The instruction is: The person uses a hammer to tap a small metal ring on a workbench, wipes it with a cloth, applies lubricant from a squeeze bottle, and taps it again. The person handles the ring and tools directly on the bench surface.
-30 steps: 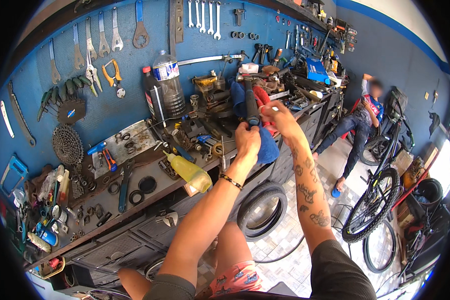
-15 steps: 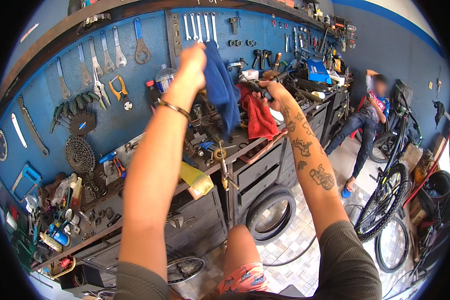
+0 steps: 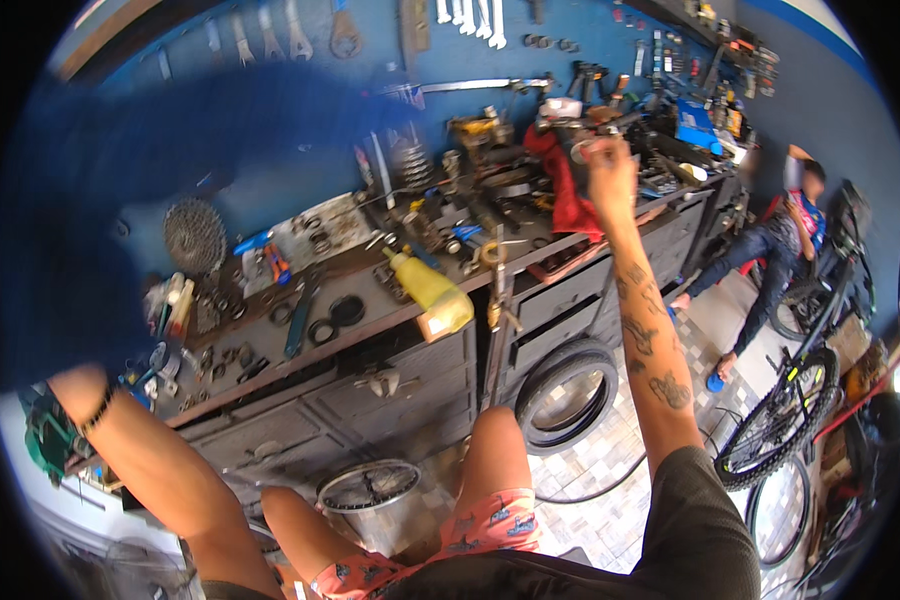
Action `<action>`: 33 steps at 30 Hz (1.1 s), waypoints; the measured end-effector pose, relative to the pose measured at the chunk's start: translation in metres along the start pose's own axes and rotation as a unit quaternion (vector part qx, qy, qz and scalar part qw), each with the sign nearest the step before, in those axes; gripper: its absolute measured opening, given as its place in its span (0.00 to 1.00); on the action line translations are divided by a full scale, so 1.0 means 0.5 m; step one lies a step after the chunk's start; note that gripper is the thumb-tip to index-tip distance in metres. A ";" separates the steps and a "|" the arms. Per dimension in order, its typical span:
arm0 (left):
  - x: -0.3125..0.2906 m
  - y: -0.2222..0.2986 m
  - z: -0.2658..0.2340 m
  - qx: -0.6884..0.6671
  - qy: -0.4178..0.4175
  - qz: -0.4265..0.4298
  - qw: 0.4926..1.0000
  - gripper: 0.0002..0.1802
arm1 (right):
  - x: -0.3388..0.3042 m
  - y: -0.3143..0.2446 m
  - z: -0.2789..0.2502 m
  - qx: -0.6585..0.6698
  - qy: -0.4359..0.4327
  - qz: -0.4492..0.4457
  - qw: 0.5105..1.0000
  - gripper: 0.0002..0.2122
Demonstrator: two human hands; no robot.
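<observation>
Cloth [image 3: 190, 135], blue and blurred, spreads left of the yellow bottle [image 3: 432, 297], the left hand [image 3: 76, 388] at its edge, grip hidden. Right of the bottle, the right hand [image 3: 610, 175] is by a red rag [image 3: 567, 200]; its hold I cannot tell. Best swing the cloth clear of the bottle.

Bike workshop; wrenches [image 3: 484, 20], tyre [image 3: 526, 398]

I wear a dark grey short-sleeved shirt [image 3: 698, 515], coral shorts [image 3: 492, 512] with dark bluish printed figures, and a dark bracelet [image 3: 100, 410] at my left wrist; outlined tattoos [image 3: 670, 390] mark my right forearm [image 3: 653, 340].
</observation>
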State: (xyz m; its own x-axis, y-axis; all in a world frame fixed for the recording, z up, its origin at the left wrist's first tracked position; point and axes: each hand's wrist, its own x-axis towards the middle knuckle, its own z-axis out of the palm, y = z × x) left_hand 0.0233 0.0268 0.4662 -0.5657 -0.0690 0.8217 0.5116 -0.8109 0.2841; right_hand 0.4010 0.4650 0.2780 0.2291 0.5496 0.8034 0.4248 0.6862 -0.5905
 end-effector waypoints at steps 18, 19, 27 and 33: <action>-0.798 0.116 -0.449 0.029 -0.022 -0.588 0.808 0.17 | -0.862 -0.528 -0.032 0.317 -0.517 0.248 0.755 0.03; -0.805 0.124 -0.453 -0.055 0.195 -0.721 0.662 0.17 | -0.873 -0.536 -0.027 0.308 -0.513 0.230 0.768 0.03; -0.757 0.063 -0.506 -0.061 0.155 -0.633 0.756 0.10 | -0.942 -0.514 0.016 0.281 -0.592 0.139 0.743 0.19; -0.801 0.122 -0.617 -0.238 0.269 -0.660 0.660 0.21 | -0.983 -0.451 0.043 0.198 -0.833 0.227 0.464 0.28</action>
State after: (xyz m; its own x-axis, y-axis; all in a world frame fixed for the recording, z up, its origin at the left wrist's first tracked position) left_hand 0.0816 -0.1744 0.0021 -0.5292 0.7874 -0.3160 -0.8446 -0.4531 0.2852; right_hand 0.1735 0.0503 0.0146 -0.9186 0.0607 -0.3905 0.3950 0.1718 -0.9025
